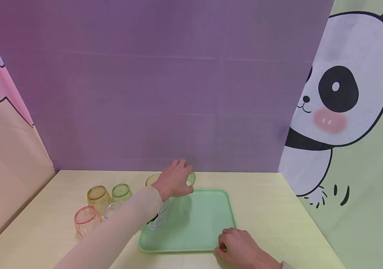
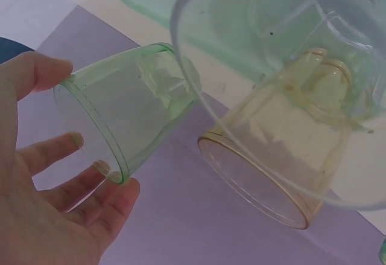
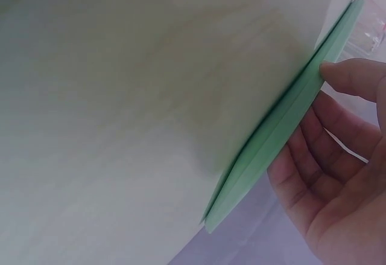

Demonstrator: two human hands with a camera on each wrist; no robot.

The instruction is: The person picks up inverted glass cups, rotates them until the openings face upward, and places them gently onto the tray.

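At the back edge of the mint-green tray (image 1: 201,220), my left hand (image 1: 175,180) has thumb and fingertips around the rim of a pale green glass (image 2: 129,105). The left wrist view shows the thumb at one side of the rim and fingers at the other. Beside it stands an amber-yellow glass (image 2: 271,168), partly hidden by my hand in the head view. A clear glass (image 1: 158,223) stands at the tray's left side, partly behind my forearm. My right hand (image 1: 240,247) grips the tray's near right corner, thumb on its rim (image 3: 289,111) and fingers bent against the outside.
Left of the tray is a group of tinted glasses, seemingly upside down: an amber one (image 1: 99,200), a green one (image 1: 121,192), a clear one (image 1: 111,209) and a pink one (image 1: 88,222). A purple backdrop (image 1: 161,93) rises behind the pale table (image 1: 265,209).
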